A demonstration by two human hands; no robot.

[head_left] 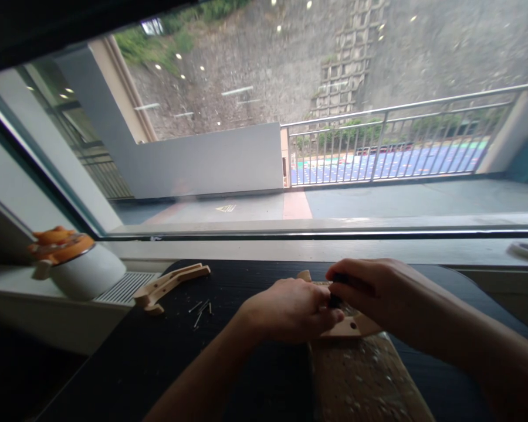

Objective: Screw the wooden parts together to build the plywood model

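Note:
My right hand point(369, 287) is closed around the handle of a black-handled tool point(344, 279); fingers hide most of it, so its exact kind is unclear. Right beside it, my left hand point(290, 309) has its fingers curled over a light wooden piece point(349, 327), close to the tool's lower end. A dark round hole shows in that piece. Beneath it lies a worn, scratched wooden board point(365, 375). To the left, a curved wooden part point(171, 286) with several holes rests on the table, near several loose metal screws point(201, 309).
The black table point(158, 363) stands against a windowsill point(229, 250). A white pot with an orange animal-shaped top point(83, 266) sits on the ledge at left, beside a vent grille point(127, 287). A white roll point(527, 251) lies on the sill at far right.

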